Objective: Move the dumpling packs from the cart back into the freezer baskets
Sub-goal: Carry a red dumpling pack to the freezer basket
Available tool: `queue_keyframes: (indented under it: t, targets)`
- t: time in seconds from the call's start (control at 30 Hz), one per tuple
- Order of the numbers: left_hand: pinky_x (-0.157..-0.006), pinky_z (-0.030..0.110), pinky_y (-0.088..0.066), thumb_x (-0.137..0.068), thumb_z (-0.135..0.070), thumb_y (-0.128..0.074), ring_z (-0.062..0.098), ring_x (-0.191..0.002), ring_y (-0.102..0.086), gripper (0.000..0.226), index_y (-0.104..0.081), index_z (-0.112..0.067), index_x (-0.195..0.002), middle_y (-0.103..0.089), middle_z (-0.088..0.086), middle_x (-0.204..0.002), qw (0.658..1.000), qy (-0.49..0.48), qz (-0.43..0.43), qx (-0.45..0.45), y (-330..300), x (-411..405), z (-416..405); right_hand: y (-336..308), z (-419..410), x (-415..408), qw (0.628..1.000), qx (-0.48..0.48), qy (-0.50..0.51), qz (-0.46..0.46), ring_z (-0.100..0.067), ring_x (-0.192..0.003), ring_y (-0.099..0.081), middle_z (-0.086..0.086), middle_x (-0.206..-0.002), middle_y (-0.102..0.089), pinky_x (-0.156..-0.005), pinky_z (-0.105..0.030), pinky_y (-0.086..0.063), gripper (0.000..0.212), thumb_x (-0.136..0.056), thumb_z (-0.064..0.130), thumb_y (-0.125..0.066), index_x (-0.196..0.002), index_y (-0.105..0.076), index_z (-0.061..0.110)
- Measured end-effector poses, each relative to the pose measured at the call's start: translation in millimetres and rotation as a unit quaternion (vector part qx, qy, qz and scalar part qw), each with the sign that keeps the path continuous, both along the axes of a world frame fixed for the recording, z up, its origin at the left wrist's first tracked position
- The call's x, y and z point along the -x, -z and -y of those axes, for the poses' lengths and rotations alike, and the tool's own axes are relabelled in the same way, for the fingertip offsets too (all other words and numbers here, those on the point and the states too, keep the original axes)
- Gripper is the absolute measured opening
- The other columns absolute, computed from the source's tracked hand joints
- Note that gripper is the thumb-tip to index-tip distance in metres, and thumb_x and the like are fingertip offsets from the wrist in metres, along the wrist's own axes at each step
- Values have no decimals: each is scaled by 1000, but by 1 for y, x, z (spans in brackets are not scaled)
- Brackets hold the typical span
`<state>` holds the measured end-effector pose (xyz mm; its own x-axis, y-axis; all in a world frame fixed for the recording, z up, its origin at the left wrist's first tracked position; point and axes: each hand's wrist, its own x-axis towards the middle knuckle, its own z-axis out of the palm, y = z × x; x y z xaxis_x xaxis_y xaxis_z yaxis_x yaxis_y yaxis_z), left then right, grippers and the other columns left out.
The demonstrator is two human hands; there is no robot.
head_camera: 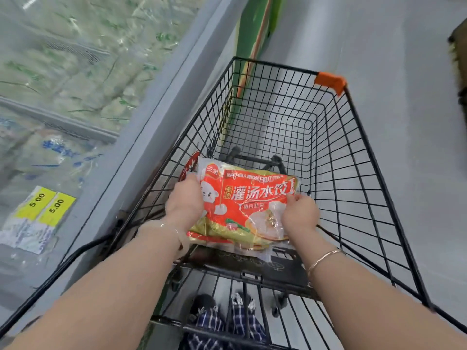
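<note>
Both hands grip a red-and-gold dumpling pack over the near end of the black wire cart. Left hand clamped on the pack's left edge, right hand clamped on its right edge, fingers curled round the plastic. More red packaging shows just under and behind this pack, count unclear. Chest freezer sits right beside the cart on the left, glass lid over blurred bagged goods, two yellow 5.00 price tags on it. Thin bracelet on the right wrist.
</note>
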<state>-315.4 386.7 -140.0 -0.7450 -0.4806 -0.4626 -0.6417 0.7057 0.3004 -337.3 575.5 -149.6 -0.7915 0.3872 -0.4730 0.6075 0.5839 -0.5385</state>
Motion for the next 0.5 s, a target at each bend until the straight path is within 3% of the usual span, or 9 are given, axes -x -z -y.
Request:
queue_keyframes:
  t: [0.17, 0.33, 0.5]
  targets:
    - [-89, 46, -45, -90, -7, -49, 41, -114, -54, 25, -45, -2, -115, -58, 22, -120, 996, 1, -72, 55, -85, 7, 10, -70, 14, 25, 996, 13, -15, -82, -35, -98, -63, -19, -103, -68, -75, -34, -45, 34, -98, 26, -42, -102, -65, 2]
    - [-87, 44, -45, -93, -9, -44, 40, -111, -56, 20, -50, -3, -111, -60, 21, -117, 984, -47, -150, 81, -159, 2, 35, -145, 41, 36, 985, 54, -47, -154, -35, -92, -66, -18, -98, -69, -81, -47, -54, 34, -97, 29, -44, -96, -66, 4]
    - [-85, 44, -44, -94, -6, -42, 42, -110, -56, 20, -48, -1, -113, -58, 24, -117, 961, -126, -212, 123, -218, -42, 73, -220, 87, 20, 964, 82, -130, -217, -35, -107, -60, -21, -114, -64, -79, -34, -45, 34, -99, 25, -41, -108, -63, 1]
